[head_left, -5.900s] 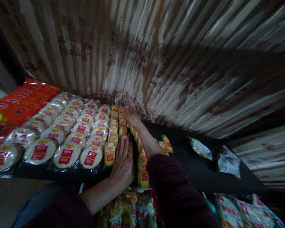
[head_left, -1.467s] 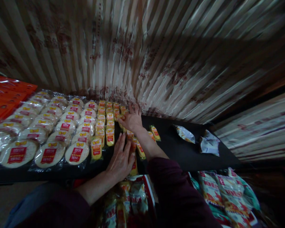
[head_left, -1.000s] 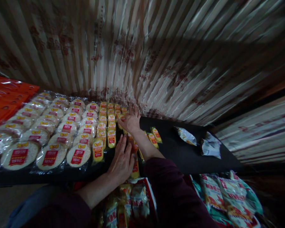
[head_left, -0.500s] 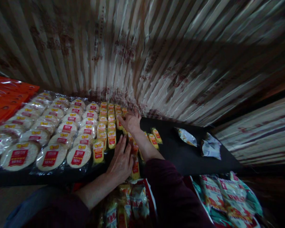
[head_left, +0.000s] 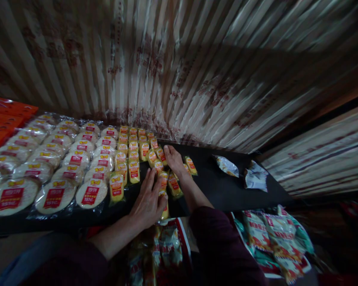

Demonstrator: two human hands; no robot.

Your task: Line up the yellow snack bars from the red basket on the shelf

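Note:
My left hand point(head_left: 147, 201) lies palm down with its fingers stretched out, beside a loose column of small yellow snack packets point(head_left: 164, 178). Its fingertips are close to the packets; the thumb overlaps the lowest one. My right hand point(head_left: 174, 159) is at the upper right of this column, fingers extended, against or just beside the packet at its far end point(head_left: 161, 155). A few more yellow packets point(head_left: 191, 165) lie under and beyond my right wrist. To the left, neat rows of yellow packets point(head_left: 134, 171) overlap one another on the black surface point(head_left: 209, 190).
Rows of round rice crackers point(head_left: 91, 193) in clear wrappers fill the left, with orange packs point(head_left: 8, 115) beyond. Two white packets point(head_left: 226, 166) lie at right. Below the edge are bags of snack packs point(head_left: 280, 238). A striped plastic sheet point(head_left: 155, 71) hangs behind.
My right hand has drawn back from the far packets toward the right and nearer to me. My left hand stays beside the column. The view has shifted slightly right.

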